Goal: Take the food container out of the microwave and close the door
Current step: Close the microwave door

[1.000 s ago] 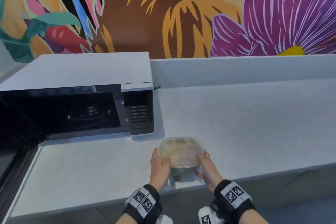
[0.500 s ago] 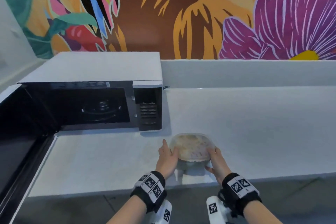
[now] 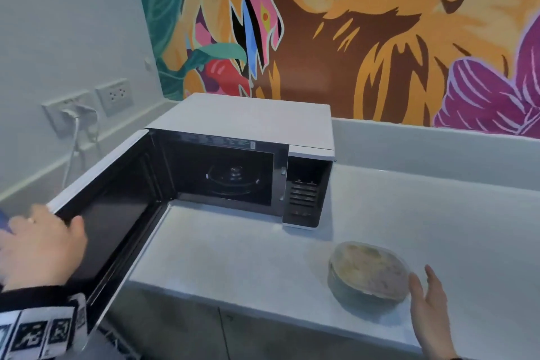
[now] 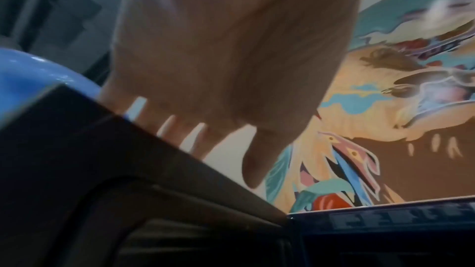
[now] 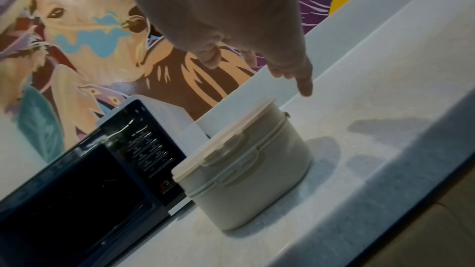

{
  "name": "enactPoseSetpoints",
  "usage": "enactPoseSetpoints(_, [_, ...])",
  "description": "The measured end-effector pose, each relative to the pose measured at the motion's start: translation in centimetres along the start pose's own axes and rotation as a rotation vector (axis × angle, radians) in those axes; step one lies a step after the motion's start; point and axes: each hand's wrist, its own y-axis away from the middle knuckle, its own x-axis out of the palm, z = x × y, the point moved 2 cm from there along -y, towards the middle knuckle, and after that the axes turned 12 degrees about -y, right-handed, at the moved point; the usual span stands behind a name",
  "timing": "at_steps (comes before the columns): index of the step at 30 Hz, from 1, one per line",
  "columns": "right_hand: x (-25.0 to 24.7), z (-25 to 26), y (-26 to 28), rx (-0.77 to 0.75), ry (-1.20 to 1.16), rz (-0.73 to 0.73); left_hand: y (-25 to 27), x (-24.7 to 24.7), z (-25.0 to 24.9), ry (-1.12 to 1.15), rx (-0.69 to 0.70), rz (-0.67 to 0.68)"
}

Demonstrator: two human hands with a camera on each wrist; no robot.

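On counter [image 3: 438, 228], near and right of microwave [image 3: 248, 117]: food container [image 3: 368, 270], lid on. Right hand [image 3: 432, 304] just beside it, fingers straight, apart, holding nothing. Left hand [image 3: 41, 245] at open door [image 3: 117, 204] edge, fingers straight behind, thumb in front.

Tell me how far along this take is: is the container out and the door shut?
Done: the food container stands on the counter outside the microwave, right hand open beside it. In hand: the left hand is at the outer edge of the open door, fingers behind it, thumb in front. Left: swinging the door shut.
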Motion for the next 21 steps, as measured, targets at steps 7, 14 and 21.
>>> enactPoseSetpoints(7, [3.1, 2.9, 1.8, -0.227, 0.104, 0.069, 8.7, -12.0, -7.0, -0.128, -0.022, 0.08])
enactPoseSetpoints(14, [7.0, 6.5, 3.0, -0.301, 0.04, 0.226, 16.7, -13.7, -17.7, 0.051, 0.393, 0.298])
enactPoseSetpoints(21, [14.2, 13.6, 0.8, -0.572, 0.135, 0.296, 15.7, -7.8, -29.9, 0.405, 0.612, 0.305])
